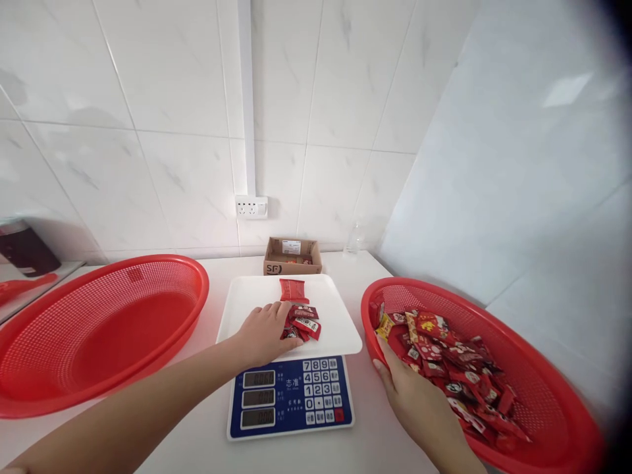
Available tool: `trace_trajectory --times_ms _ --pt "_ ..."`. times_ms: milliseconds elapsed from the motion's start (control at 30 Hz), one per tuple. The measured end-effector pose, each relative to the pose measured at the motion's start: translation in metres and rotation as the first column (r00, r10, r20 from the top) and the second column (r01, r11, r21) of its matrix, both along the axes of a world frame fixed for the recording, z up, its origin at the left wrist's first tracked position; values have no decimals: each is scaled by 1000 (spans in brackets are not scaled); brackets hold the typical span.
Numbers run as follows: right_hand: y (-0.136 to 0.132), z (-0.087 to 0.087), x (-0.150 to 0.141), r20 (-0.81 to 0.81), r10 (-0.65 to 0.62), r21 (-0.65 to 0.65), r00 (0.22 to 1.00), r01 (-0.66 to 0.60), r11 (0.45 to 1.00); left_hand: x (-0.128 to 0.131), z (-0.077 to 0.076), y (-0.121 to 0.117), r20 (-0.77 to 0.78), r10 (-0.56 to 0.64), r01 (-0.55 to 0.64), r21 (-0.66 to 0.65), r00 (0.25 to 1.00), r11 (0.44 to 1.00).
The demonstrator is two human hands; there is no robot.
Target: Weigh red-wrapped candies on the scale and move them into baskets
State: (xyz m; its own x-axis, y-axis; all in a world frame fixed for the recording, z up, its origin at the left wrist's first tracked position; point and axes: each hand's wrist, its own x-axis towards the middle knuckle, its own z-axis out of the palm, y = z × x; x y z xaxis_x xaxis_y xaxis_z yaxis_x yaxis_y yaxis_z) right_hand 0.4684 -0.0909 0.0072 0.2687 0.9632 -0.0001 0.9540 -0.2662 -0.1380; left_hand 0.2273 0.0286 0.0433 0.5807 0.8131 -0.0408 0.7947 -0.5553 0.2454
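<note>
On the left, an empty red basket (143, 329) waits on the counter (197, 375). The left hand (269, 332) cups its fingers against small red packets (306, 319) on the scale's white tray (249, 296), seemingly gathering them; the right hand (412, 388) grips the filled basket's (548, 359) rim, likely steadying it.

the room is bright, with a soft shine on the right wall (543, 164). edges look bent, and the right corners go dark and blurry.
</note>
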Motion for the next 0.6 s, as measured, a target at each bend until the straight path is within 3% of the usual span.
trace_trajectory --times_ms 367,600 --pt "-1 2 -1 -50 -37 -63 998 34 997 -16 4 3 -28 25 -25 -14 999 1000" --pt "-1 2 -1 -21 -37 -74 999 36 997 -54 23 17 55 138 -141 43 989 989"
